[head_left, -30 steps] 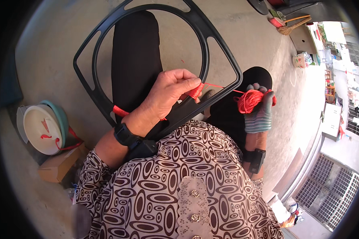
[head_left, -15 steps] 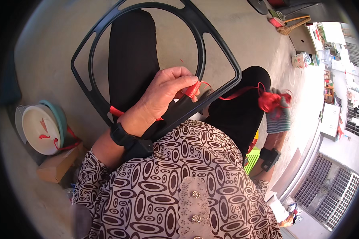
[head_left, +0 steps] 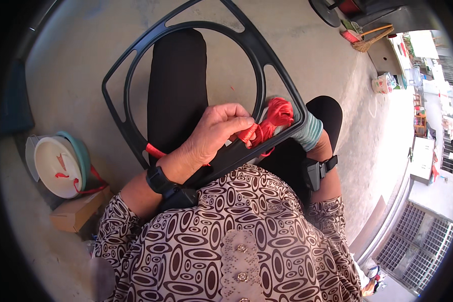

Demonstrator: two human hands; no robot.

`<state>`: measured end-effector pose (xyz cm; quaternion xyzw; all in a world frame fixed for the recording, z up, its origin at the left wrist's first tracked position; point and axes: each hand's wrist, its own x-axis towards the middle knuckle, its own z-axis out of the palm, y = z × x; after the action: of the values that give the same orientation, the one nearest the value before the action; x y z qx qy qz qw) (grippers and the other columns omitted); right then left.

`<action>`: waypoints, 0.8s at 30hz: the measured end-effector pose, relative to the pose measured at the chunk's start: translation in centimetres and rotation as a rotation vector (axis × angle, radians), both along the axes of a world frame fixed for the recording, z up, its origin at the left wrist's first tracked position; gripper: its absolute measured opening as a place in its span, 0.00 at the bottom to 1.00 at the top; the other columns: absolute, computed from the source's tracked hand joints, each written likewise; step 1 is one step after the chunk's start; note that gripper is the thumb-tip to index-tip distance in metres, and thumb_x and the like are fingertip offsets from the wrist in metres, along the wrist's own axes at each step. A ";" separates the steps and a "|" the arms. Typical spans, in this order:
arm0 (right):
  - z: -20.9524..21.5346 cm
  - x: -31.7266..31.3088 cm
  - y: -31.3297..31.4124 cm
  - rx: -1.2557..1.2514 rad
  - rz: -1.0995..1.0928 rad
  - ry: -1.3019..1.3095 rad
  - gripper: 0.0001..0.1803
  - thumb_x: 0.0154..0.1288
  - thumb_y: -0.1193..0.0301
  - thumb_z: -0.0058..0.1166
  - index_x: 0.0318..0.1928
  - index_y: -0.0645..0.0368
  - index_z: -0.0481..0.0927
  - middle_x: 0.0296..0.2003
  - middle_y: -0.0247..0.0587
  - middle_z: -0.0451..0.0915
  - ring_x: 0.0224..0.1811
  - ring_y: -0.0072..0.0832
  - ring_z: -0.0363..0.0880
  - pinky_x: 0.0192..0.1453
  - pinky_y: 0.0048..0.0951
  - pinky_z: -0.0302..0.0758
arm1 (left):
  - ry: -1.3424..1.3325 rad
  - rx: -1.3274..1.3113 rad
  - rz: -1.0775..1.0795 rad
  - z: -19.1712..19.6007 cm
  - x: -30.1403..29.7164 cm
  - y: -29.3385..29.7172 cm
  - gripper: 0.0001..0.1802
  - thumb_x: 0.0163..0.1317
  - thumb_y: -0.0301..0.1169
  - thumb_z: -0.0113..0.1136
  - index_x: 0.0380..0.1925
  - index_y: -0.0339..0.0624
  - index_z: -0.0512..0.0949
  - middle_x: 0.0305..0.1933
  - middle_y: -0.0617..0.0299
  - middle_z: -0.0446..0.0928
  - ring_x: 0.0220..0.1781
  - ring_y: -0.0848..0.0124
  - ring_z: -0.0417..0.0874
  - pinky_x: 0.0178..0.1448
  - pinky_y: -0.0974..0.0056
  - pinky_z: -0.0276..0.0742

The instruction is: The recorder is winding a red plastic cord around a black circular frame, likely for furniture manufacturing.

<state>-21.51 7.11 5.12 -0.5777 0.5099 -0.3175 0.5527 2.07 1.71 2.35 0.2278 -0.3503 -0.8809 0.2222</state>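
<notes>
A black frame (head_left: 260,45) with a round inner ring rests across my lap. My bare left hand (head_left: 216,126) pinches the red cord winding (head_left: 247,133), which is coiled tightly round the ring's near right part. Close beside it, a looped bundle of red cord (head_left: 278,115) is in my right hand (head_left: 307,123), which wears a grey-green striped glove. That hand is at the ring's right side, partly behind the frame's outer bar, and its fingers are mostly hidden by the cord. Another red wrapping (head_left: 155,150) sits on the frame near my left wrist.
On the floor at left, a white basin (head_left: 44,176) is stacked with a teal basin (head_left: 81,151) beside a cardboard box (head_left: 73,217). A broom (head_left: 366,46) lies at the far right, with a pail (head_left: 381,84) nearer. My black-trousered legs (head_left: 176,75) are under the frame.
My right hand has come from the far right inward to the ring, bringing the cord bundle beside the winding. My left hand keeps its pinch; the whole view has shifted slightly.
</notes>
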 end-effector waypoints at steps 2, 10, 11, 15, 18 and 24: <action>0.0 0.8 -0.4 0.158 -0.182 -0.023 0.34 0.55 0.67 0.68 0.60 0.64 0.70 0.53 0.39 0.76 0.52 0.25 0.76 0.58 0.28 0.73 | -0.029 -0.057 -0.006 0.2 0.0 -0.1 0.09 0.66 0.31 0.57 0.30 0.36 0.77 0.28 0.63 0.78 0.29 0.79 0.78 0.37 0.73 0.75; -2.0 2.8 -2.2 0.207 -0.072 -0.466 0.40 0.58 0.48 0.64 0.58 0.70 0.71 0.51 0.49 0.78 0.50 0.33 0.79 0.56 0.32 0.78 | -0.104 -0.182 0.039 0.6 -0.7 0.3 0.14 0.67 0.37 0.57 0.35 0.35 0.80 0.31 0.65 0.80 0.31 0.81 0.77 0.38 0.74 0.72; -2.5 2.6 -1.9 0.381 -0.131 -0.660 0.37 0.60 0.49 0.61 0.57 0.69 0.72 0.50 0.49 0.78 0.50 0.32 0.80 0.56 0.33 0.78 | -0.104 -0.151 0.048 0.5 -0.6 0.2 0.15 0.67 0.39 0.56 0.36 0.35 0.80 0.31 0.65 0.80 0.32 0.81 0.77 0.38 0.74 0.72; -4.5 3.2 -0.8 0.789 -0.321 -1.144 0.23 0.70 0.57 0.51 0.52 0.66 0.76 0.46 0.47 0.81 0.47 0.33 0.82 0.55 0.37 0.79 | -0.025 0.147 0.044 0.1 -0.1 0.1 0.21 0.68 0.44 0.54 0.43 0.34 0.80 0.38 0.59 0.83 0.36 0.76 0.84 0.40 0.70 0.80; -5.0 4.3 -1.5 0.633 -0.213 -1.343 0.21 0.70 0.60 0.51 0.53 0.66 0.75 0.47 0.47 0.81 0.47 0.36 0.81 0.54 0.38 0.80 | 0.004 0.152 0.036 -0.3 -0.2 0.2 0.21 0.69 0.43 0.50 0.41 0.34 0.79 0.38 0.58 0.82 0.35 0.73 0.84 0.39 0.69 0.80; -3.7 0.4 -2.3 0.173 -0.943 -1.076 0.19 0.70 0.61 0.43 0.52 0.62 0.73 0.44 0.47 0.79 0.50 0.40 0.76 0.61 0.44 0.73 | -0.048 0.240 -0.069 -0.6 -0.3 -0.1 0.17 0.67 0.38 0.50 0.37 0.34 0.79 0.34 0.58 0.81 0.34 0.73 0.82 0.40 0.70 0.79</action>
<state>-21.10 4.83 1.38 -0.0137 0.3854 -0.7213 0.5753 1.80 1.60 1.72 0.2614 -0.2553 -0.9180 0.1545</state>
